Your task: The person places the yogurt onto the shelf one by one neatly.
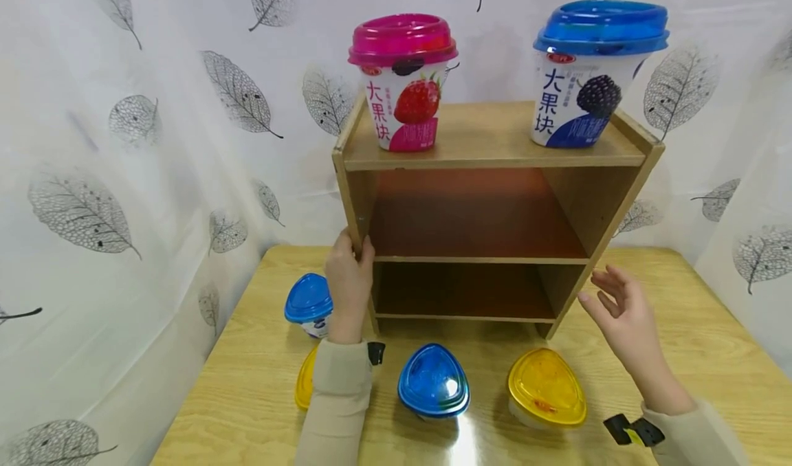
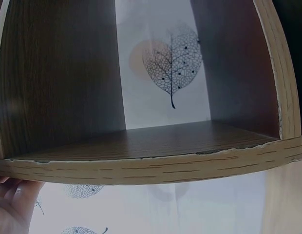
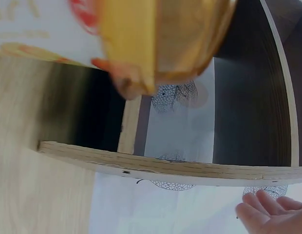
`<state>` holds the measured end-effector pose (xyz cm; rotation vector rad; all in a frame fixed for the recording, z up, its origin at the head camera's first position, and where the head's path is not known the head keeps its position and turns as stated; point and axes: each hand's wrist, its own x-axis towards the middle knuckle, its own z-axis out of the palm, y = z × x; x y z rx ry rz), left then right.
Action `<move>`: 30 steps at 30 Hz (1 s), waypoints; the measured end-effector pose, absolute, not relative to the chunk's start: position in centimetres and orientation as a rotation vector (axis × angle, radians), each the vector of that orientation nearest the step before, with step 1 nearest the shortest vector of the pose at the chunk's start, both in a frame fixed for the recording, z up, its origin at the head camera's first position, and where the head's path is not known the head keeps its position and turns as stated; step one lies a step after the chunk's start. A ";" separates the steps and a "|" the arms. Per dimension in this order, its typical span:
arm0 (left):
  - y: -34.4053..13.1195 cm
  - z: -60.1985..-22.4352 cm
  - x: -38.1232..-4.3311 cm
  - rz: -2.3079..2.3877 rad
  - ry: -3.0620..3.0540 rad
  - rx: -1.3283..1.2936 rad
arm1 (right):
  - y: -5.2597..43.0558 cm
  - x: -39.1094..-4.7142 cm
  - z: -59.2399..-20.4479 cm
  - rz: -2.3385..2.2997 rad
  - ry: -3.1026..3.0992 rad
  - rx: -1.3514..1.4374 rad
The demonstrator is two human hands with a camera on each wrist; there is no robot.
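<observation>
Across the lower frame, a yellow-lidded cup (image 1: 547, 387) and a blue-lidded cup (image 1: 434, 380) stand on the table (image 1: 730, 356). Farther back, the right hand (image 1: 628, 322) has its grip apart, holding nothing beside the wooden shelf (image 1: 495, 162) at upper centre; the left hand (image 1: 348, 277) clamps its left panel. Work looks partway: two cups, pink-lidded (image 1: 405, 84) and blackberry (image 1: 581, 91), stand on top; four remain below. The left arm partly hides the other yellow (image 1: 305, 381) and blue (image 1: 308, 300) cups; the right-wrist view's close cup is blurred and cut off.
</observation>
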<state>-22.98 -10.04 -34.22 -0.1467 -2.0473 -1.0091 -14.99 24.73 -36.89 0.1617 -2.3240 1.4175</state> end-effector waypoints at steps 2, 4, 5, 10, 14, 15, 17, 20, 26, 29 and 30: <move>-10.0 -34.2 -23.0 -1.009 -2.048 -0.147 | 24.8 -14.5 -37.2 1.385 -2.356 0.192; -10.0 -34.1 -23.0 -1.011 -2.048 -0.149 | 24.8 -14.0 -37.4 1.339 -2.392 0.218; -10.0 -34.1 -23.0 -1.013 -2.048 -0.148 | 24.7 -13.8 -37.5 1.311 -2.414 0.228; -10.0 -34.1 -23.1 -1.016 -2.053 -0.135 | 24.2 -12.6 -37.6 1.158 -2.519 0.274; -9.9 -34.2 -23.2 -1.017 -2.052 -0.129 | 23.6 -11.6 -38.0 1.042 -2.615 0.291; -9.9 -34.2 -23.2 -1.017 -2.051 -0.127 | 23.4 -11.4 -38.2 1.009 -2.636 0.293; -9.9 -34.2 -23.2 -1.018 -2.051 -0.124 | 23.0 -11.0 -38.5 0.959 -2.660 0.301; -9.9 -34.2 -23.2 -1.021 -2.052 -0.123 | 22.5 -10.4 -39.0 0.880 -2.680 0.317; -9.9 -34.3 -23.1 -1.020 -2.042 -0.131 | 21.3 -9.6 -39.9 0.678 -2.672 0.378; -9.9 -34.3 -23.1 -1.021 -2.039 -0.132 | 21.0 -9.3 -40.3 0.593 -2.661 0.388; -9.9 -34.3 -23.0 -1.023 -2.039 -0.132 | 20.9 -9.2 -40.4 0.572 -2.661 0.389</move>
